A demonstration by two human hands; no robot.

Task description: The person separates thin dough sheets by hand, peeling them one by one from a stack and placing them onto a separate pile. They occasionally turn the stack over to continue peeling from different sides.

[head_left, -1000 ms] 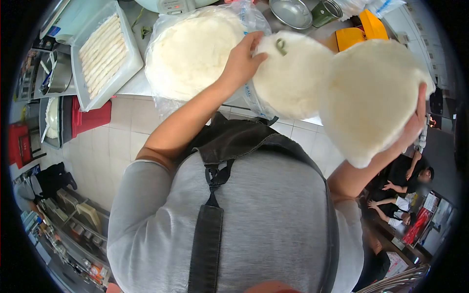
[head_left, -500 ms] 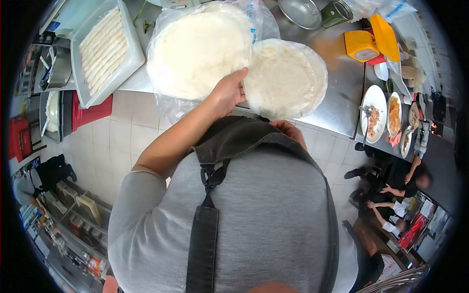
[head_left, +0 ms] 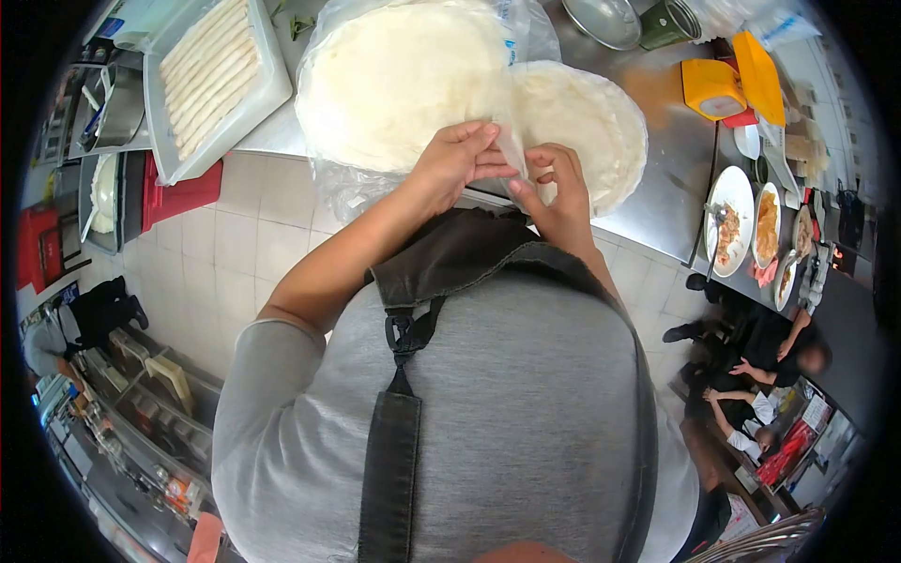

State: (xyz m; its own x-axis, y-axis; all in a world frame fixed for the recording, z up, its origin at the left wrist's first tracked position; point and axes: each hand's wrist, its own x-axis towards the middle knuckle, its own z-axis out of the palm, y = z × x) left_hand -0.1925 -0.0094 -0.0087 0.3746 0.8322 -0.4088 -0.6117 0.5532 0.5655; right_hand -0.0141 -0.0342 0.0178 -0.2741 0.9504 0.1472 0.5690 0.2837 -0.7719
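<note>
Two stacks of round, thin, pale wrapper sheets lie on the steel counter, a large stack (head_left: 404, 84) on the left and a smaller stack (head_left: 587, 131) on the right. Between them rises the edge of a thin translucent sheet (head_left: 511, 148). My left hand (head_left: 462, 161) pinches this edge from the left, thumb against fingers, at the front of the large stack. From the right, my right hand (head_left: 563, 192) curls its fingers at the same edge, in front of the small stack. Clear plastic (head_left: 352, 192) lies under the large stack.
A white plastic tub (head_left: 277, 89) with rows of long pale rolls stands at the left. At the right are a yellow scale (head_left: 713, 89) and oval plates of food (head_left: 721, 246). A metal bowl (head_left: 605, 21) sits behind. Several people are low at the right.
My right hand has come up from beside the apron to the sheet edge. My left hand has closed on the edge, which now lifts between the stacks. The view has shifted slightly.
</note>
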